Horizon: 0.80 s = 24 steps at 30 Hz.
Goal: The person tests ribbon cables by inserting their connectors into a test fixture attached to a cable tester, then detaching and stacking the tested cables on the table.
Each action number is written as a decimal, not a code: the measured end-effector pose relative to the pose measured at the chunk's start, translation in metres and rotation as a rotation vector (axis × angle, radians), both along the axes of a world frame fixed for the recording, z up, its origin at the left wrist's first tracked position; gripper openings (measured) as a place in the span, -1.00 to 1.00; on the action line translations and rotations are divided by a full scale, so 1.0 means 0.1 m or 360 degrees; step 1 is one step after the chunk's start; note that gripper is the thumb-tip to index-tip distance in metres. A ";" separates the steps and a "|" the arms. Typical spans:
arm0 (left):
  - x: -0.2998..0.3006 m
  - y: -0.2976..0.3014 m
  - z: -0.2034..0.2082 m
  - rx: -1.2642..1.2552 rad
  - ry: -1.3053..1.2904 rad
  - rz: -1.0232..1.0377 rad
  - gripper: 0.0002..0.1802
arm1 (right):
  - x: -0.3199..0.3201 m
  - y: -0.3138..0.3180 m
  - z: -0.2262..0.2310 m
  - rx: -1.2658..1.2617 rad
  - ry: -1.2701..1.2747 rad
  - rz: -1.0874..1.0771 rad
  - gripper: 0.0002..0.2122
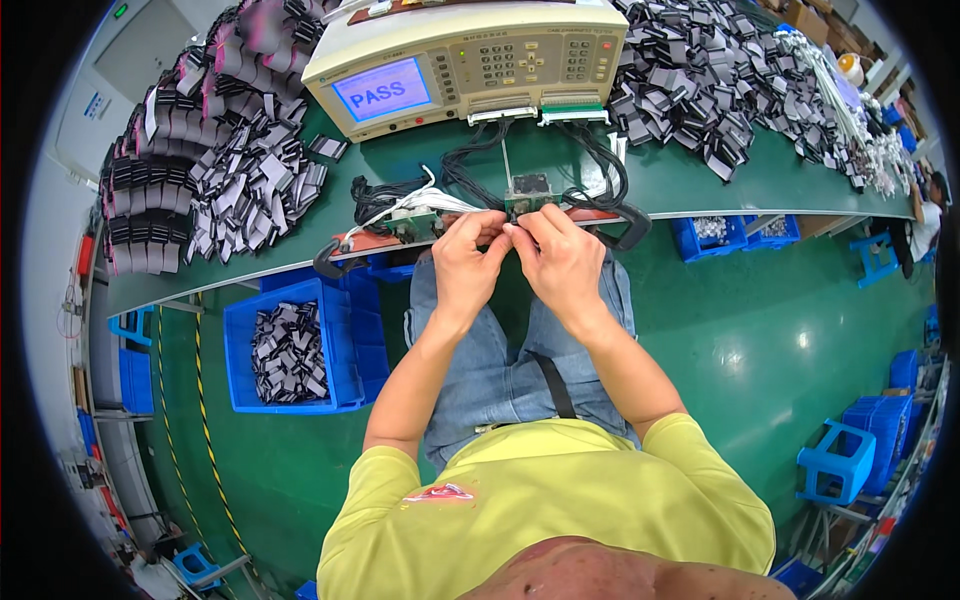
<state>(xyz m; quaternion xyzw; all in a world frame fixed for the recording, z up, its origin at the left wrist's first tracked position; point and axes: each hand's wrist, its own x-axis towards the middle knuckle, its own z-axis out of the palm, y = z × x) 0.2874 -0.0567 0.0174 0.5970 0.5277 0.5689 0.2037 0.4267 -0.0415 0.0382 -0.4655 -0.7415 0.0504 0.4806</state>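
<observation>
At the table's front edge, my left hand [468,262] and my right hand [560,262] meet with fingertips pinched together. Whatever they hold is hidden by the fingers or too small to make out. Just beyond my right fingers stands a small green circuit board fixture [528,192] with a dark block on top. A second green board [412,226] sits to the left of my left hand, with white wires [440,200] running along it. Black cables [470,165] link this area to the beige bench tester [465,88], whose screen is lit.
Grey ribbon cables with black connectors form a loose pile [255,185] and stacked bundles [150,190] at left, and another heap [680,85] at right. A blue bin [240,372] of such cables stands below left. Black clamp handles [630,228] jut from the table edge. Blue stools [835,460] stand at right.
</observation>
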 end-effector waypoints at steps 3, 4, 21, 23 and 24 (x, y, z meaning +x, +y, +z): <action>0.01 0.00 0.01 0.0001 -0.0004 -0.0010 -0.78 | 0.01 0.02 0.00 0.0032 -0.0015 0.0010 -0.88; 0.01 -0.01 0.01 0.0007 -0.0017 -0.0013 -0.78 | 0.01 0.01 0.01 0.0028 -0.0016 0.0010 -0.88; 0.12 0.03 -0.05 0.0130 0.0065 0.0228 -0.88 | -0.09 0.05 -0.02 0.0001 0.0020 -0.0130 -0.79; 0.06 -0.02 0.04 -0.0085 -0.0082 0.0123 -0.86 | -0.07 0.05 -0.05 -0.0016 0.0011 -0.0078 -0.79; 0.01 -0.03 0.05 -0.0026 0.0010 0.0075 -0.84 | -0.06 0.04 -0.04 -0.0022 -0.0023 -0.0058 -0.78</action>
